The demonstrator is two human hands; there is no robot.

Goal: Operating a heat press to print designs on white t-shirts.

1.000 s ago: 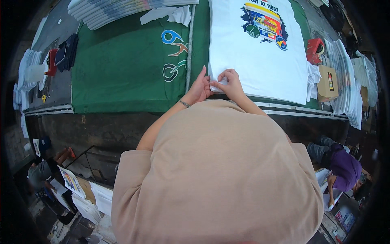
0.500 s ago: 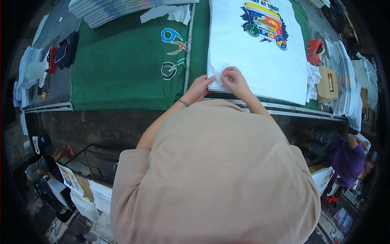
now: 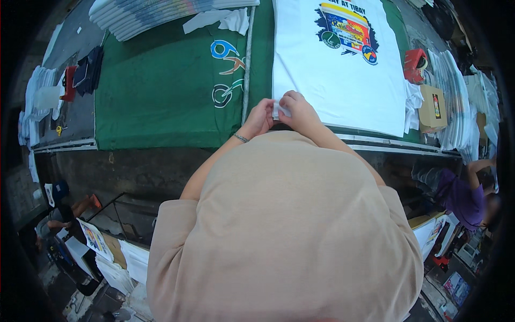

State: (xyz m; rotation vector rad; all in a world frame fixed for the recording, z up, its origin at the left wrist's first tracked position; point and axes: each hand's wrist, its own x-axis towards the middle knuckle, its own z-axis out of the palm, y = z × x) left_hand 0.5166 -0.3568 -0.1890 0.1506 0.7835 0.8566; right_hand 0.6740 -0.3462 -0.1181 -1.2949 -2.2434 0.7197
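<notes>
A white printed T-shirt [image 3: 332, 91] lies flat on top of a stack of white cloth on the table. At its near left corner, both hands pinch a small folded bit of the white fabric. My left hand [image 3: 258, 119] is closed on the corner's left side, a bracelet on its wrist. My right hand [image 3: 300, 111] has its fingers bent and closed on the same corner from the right. The fingertips partly hide what lies between them. The shirt's colourful print [image 3: 347, 29] is farther up, face up.
Green cloth [image 3: 161, 91] with coloured motifs covers the table's left part. A tall pile of folded shirts [image 3: 145, 16] stands at the far left, with white scraps [image 3: 220, 21] beside it. To the right are a red tape dispenser [image 3: 416, 65], a cardboard box [image 3: 432, 109] and stacked shirts [image 3: 450, 102]. A person in purple [image 3: 460, 198] is behind at right.
My right hand has moved left, closer to my left hand, and the corner now appears folded between them. The person in purple has shifted and raised an arm.
</notes>
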